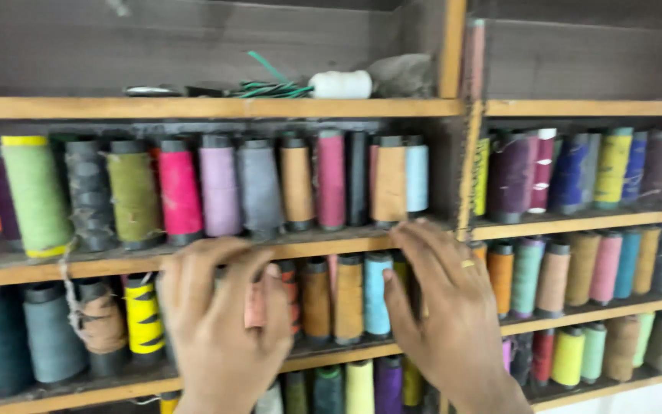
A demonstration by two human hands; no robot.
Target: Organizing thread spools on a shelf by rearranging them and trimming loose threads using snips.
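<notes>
Both hands reach into the middle shelf point(331, 247) of upright spools: left hand point(220, 322) curled over a pink spool point(255, 305), right hand point(446, 307) spread open just right of a light-blue spool point(377, 295).

A white thread spool point(340, 84) and green-striped cord point(270, 89) are laid on the top shelf point(193, 107). Purple, blue and yellow cones point(576, 169) are ranged in the right-hand rack.

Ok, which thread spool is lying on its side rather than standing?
The white spool on the top shelf, beside the green cord. It lies horizontally; the coloured spools on the lower shelves stand upright.
</notes>
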